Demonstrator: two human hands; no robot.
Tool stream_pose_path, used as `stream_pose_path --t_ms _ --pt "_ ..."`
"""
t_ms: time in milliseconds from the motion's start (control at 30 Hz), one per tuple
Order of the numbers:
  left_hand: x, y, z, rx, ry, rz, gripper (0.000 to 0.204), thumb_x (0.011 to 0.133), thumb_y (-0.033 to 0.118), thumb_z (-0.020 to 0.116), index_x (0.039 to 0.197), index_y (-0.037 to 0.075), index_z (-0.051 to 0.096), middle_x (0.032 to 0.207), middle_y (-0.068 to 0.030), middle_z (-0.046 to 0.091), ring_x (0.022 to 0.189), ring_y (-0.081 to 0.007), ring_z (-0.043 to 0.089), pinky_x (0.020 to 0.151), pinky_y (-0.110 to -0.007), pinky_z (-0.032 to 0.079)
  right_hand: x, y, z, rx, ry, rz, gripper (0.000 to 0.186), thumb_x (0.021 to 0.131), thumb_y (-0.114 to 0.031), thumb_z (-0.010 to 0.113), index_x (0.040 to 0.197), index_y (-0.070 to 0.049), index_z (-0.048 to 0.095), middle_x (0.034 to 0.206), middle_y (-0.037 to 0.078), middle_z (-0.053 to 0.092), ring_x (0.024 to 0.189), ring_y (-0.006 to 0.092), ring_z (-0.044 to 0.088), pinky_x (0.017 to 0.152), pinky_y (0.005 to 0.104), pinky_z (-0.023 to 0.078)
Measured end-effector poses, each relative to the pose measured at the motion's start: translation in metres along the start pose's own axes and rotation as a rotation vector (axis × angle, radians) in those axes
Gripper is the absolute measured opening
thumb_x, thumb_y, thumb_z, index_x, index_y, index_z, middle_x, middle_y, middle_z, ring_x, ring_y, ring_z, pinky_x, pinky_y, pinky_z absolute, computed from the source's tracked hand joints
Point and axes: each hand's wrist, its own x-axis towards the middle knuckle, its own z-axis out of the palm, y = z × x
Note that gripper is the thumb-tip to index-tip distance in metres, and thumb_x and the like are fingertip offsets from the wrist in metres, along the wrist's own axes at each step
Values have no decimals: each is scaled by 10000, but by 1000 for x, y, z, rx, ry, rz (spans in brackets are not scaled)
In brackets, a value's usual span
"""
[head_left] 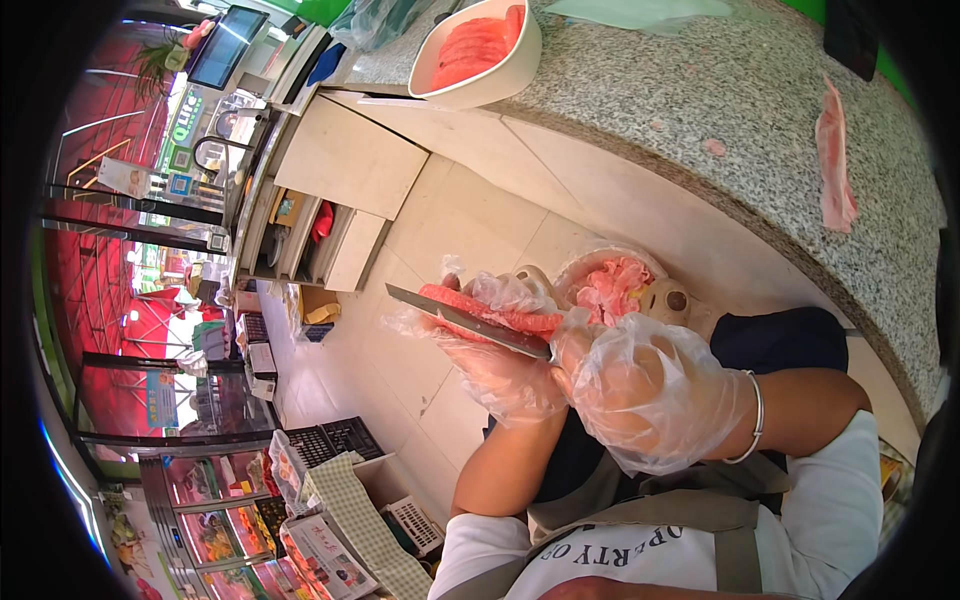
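Observation:
Both my hands wear clear plastic gloves and meet in front of me, above the floor. My left hand [508, 383] is closed around a peeled red citrus segment [525, 320] that looks like pomelo, its fingers curling over the far side. My right hand [645, 385] grips a knife [468, 325], its handle hidden in the fist. The blade points left and lies along the near side of the flesh, over my left palm. How deep the edge sits in the fruit I cannot tell.
On the speckled granite counter [620, 75] stands a white bowl [500, 85] of red segments. A strip of pink skin [833, 160] lies at its right. Below, a bin [585, 262] holds pink peelings. Crates [412, 525] and a refrigerated display [215, 510] are at lower left.

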Motion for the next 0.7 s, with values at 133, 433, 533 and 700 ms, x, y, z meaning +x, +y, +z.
stream_pose_path --t_ms 133,433,533,700 --pt "0 3 -3 -16 -58 -60 427 961 539 390 1145 159 452 885 14 475 789 -184 474 717 -342 446 3 4 0 9 -18 4 227 777 -193 687 963 -72 637 849 19 584 679 168 577 564 304 473" --pt "1 5 11 66 74 -22 421 958 553 390 1093 162 462 823 15 465 713 -175 470 633 -331 436 -3 3 1 13 83 29 187 754 -223 722 898 -135 640 815 16 569 675 173 572 575 315 472" --pt "3 6 13 120 108 6 401 956 545 410 1068 164 466 797 15 471 705 -165 478 622 -322 436 3 3 -3 3 40 62 209 739 -206 734 903 -125 634 817 33 569 691 181 575 576 317 467" --pt "10 7 9 78 155 -66 387 956 526 432 1057 153 463 813 0 501 723 -158 499 624 -333 449 10 4 -6 193 -40 260 293 757 -178 722 990 -60 591 856 94 589 712 247 582 598 333 457"
